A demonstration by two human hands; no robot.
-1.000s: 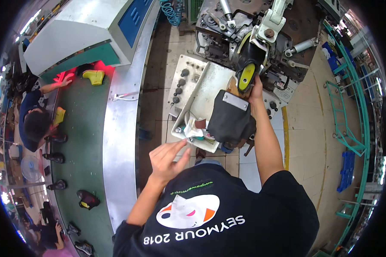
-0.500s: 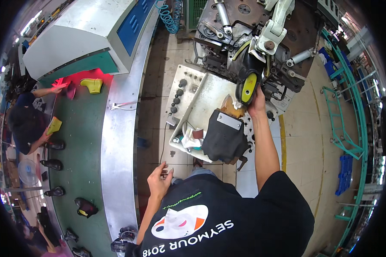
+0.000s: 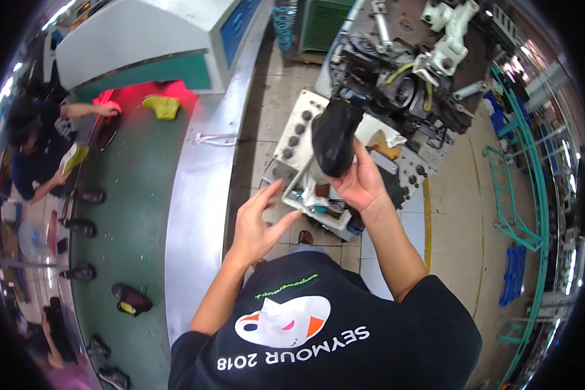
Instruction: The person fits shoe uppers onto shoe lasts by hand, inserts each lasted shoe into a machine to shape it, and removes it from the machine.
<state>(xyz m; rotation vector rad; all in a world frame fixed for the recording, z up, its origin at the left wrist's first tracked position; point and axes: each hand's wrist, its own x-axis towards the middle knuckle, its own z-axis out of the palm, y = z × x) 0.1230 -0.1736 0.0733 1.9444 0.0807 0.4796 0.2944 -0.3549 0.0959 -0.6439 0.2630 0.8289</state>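
A black shoe (image 3: 335, 138) is held up in front of me, above the white tray (image 3: 295, 199). My right hand (image 3: 361, 182) grips its lower end from the right, the palm turned up. The hand's far fingers are partly hidden behind the shoe. To the left and nearer to me, my left hand (image 3: 259, 224) is raised, thumb and fingers apart, with nothing in it. Beyond the shoe stands a machine (image 3: 403, 84) with metal clamps and a pale jointed arm (image 3: 447, 60). Small items and a white cloth (image 3: 313, 193) lie in the tray.
A control panel with black knobs (image 3: 297, 130) borders the tray. On my left runs a metal-edged green bench (image 3: 140, 247) with several shoes and a yellow shoe form (image 3: 161, 107). A co-worker (image 3: 36, 143) sits beyond it. A teal rack (image 3: 510, 188) stands at right.
My right hand has brought the shoe away from the machine's clamps, toward me and left, turning its yellow bottom out of sight. My left hand has risen toward it and spread its fingers.
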